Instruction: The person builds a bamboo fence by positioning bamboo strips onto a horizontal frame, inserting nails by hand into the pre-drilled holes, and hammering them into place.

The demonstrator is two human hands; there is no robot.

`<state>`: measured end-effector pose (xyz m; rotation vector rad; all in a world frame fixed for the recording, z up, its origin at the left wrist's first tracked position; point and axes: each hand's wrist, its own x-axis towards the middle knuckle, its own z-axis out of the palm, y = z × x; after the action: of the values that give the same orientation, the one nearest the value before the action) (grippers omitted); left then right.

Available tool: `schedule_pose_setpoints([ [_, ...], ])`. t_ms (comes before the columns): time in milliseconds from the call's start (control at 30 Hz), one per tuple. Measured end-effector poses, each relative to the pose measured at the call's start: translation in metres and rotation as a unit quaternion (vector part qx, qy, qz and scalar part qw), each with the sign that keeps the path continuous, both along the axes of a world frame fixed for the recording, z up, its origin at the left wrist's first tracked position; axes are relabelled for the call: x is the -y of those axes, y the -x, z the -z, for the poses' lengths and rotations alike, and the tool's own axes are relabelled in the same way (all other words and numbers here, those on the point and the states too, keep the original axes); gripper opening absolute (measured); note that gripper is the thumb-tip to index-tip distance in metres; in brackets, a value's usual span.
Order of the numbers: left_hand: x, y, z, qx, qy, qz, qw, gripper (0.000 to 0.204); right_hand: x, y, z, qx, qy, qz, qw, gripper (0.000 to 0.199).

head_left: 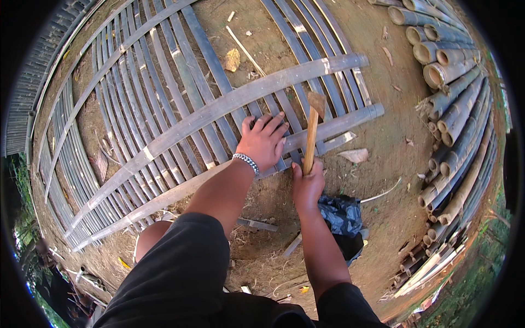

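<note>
We are working at the near right corner of the bamboo slat panel (180,104) lying on the dirt ground (383,180). Our left hand (263,141) is pressing down flat, fingers spread, over the lower crosspiece (339,124) and slats, seemingly pinning them steady. Our right hand (307,186) is wrapping its fingers tightly around the wooden hammer (312,131), holding its head raised above that crosspiece. Beside that wrist, a black plastic bag (342,216) is lying within easy reach.

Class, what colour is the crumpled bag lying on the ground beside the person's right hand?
Black; the bag shows best in the head view, just beyond the right hand.
</note>
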<state>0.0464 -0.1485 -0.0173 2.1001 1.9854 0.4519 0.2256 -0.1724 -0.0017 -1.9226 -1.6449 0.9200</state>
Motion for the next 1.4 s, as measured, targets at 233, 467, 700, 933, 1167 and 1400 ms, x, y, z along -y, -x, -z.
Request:
schedule_pose_setpoints([
  [233,0.001,-0.001,0.002,-0.006,-0.018,-0.001,1.000,0.038,0.003,-0.002,0.005,0.002,-0.012,0.006,1.000,0.039],
  [467,0.002,-0.003,0.003,-0.015,-0.020,-0.003,1.000,0.039,0.004,-0.002,0.008,0.007,-0.019,0.016,1.000,0.037],
  [700,0.003,0.002,0.008,-0.002,-0.033,-0.004,0.999,0.037,0.034,-0.019,-0.006,-0.025,-0.037,-0.019,0.999,0.031],
  [933,0.000,0.001,0.002,0.013,-0.017,0.001,1.000,0.040,0.035,-0.018,0.015,-0.010,-0.065,0.017,0.998,0.037],
  [1167,0.001,0.003,0.003,-0.006,-0.014,-0.002,1.000,0.042,0.015,0.007,0.022,-0.032,-0.067,0.013,0.997,0.041],
  [1400,0.001,0.000,0.006,0.014,-0.020,-0.016,1.000,0.041,0.018,0.008,0.025,-0.042,-0.093,-0.005,0.995,0.039],
])
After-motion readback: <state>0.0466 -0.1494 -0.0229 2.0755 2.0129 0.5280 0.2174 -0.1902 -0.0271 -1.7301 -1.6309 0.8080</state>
